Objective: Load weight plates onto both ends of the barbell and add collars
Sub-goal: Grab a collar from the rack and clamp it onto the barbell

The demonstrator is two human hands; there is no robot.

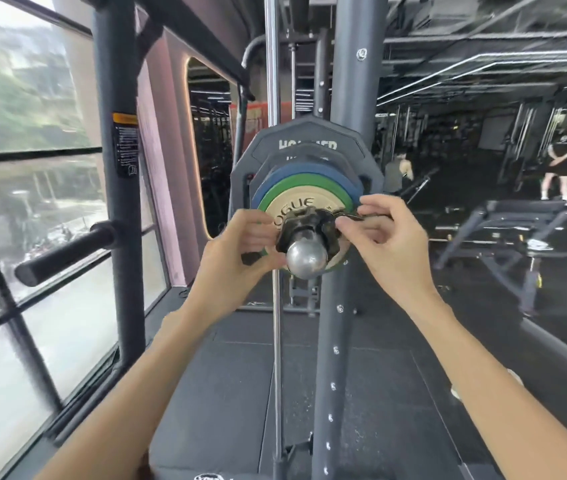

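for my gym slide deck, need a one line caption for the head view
Left hand and right hand grip the collar on the loaded barbell sleeve.

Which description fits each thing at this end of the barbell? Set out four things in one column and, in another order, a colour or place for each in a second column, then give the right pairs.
Things
1. outermost plate
2. collar
3. barbell sleeve end
4. largest plate

Descriptions
A. dark grey, at the back of the stack
B. bare shiny metal, nearest the camera
C. tan with lettering
D. black, held by the left hand and the right hand

Pairs: 1-C, 2-D, 3-B, 4-A
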